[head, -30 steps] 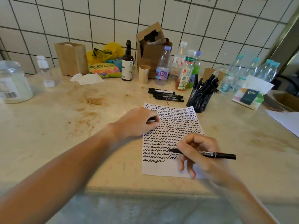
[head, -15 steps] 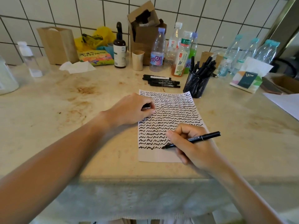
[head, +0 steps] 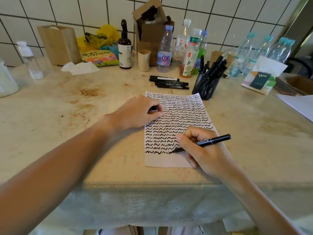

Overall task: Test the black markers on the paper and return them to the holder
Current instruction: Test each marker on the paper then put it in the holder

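A white paper (head: pixel 184 107) covered in rows of black squiggles lies on the counter. My right hand (head: pixel 201 150) grips a black marker (head: pixel 213 141), its tip touching the paper at the end of the lowest row. My left hand (head: pixel 140 112) rests on the paper's left edge, fingers curled round a small black marker cap (head: pixel 154 108). A black mesh holder (head: pixel 205 85) full of black markers stands past the paper's far right corner. Several loose black markers (head: pixel 169 82) lie side by side behind the paper.
Bottles (head: pixel 165 50), a paper cup (head: pixel 144 60), cardboard boxes (head: pixel 152 28) and a brown bag (head: pixel 59 44) line the tiled wall. A tissue pack (head: pixel 262 77) sits at the right. Another white sheet (head: pixel 299 106) lies at the far right. The counter edge (head: pixel 152 185) runs close below the paper.
My right hand has brought the marker tip down onto the lowest row and is drawing there. The view has shifted slightly. My left hand stays on the paper with the cap.
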